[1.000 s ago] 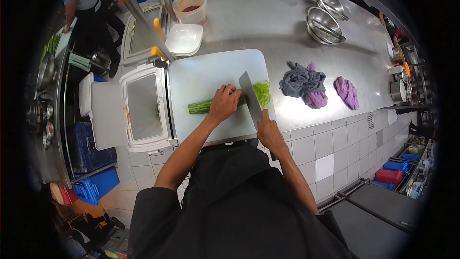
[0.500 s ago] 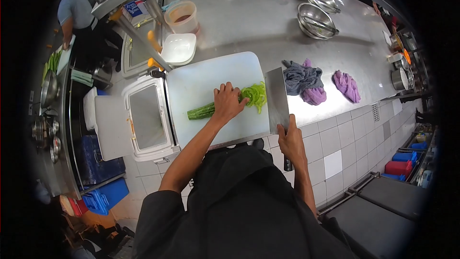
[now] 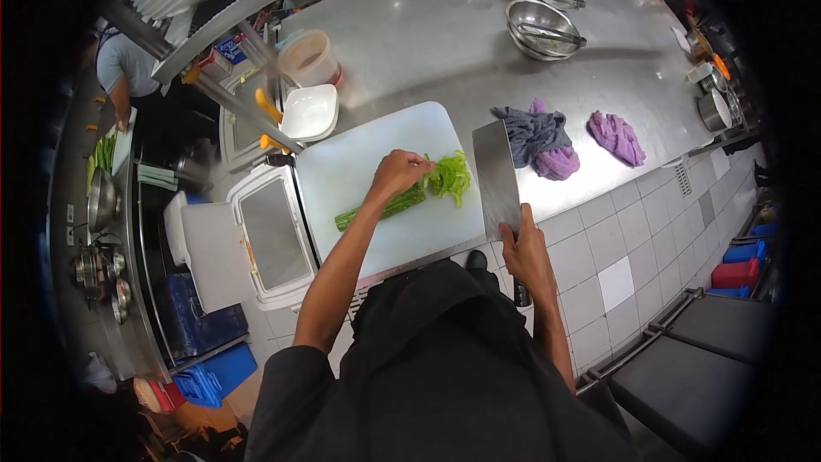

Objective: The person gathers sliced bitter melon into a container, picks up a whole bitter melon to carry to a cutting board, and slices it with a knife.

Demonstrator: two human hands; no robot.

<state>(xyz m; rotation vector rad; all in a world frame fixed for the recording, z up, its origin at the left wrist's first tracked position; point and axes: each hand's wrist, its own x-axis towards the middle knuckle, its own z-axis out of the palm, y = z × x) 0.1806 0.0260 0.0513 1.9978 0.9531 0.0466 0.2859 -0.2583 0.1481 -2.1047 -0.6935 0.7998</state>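
Note:
A pale cutting board lies on the steel table. On it is a length of green vegetable stalks, with a heap of sliced green pieces at its right end. My left hand is just above the stalks, its fingertips pinched together at the heap's left edge; whatever is between them is too small to name. My right hand grips the handle of a wide cleaver, whose blade is off the board's right edge, clear of the vegetable.
White square bowls and a plastic tub stand beyond the board. Grey and purple cloths lie right of the cleaver, another purple cloth farther right. Metal bowls sit at the back. A person stands at far left.
My left hand has lifted off the stalks and moved to the heap's edge, its fingers drawn together. The cleaver stays in my right hand. The whole view has shifted slightly.

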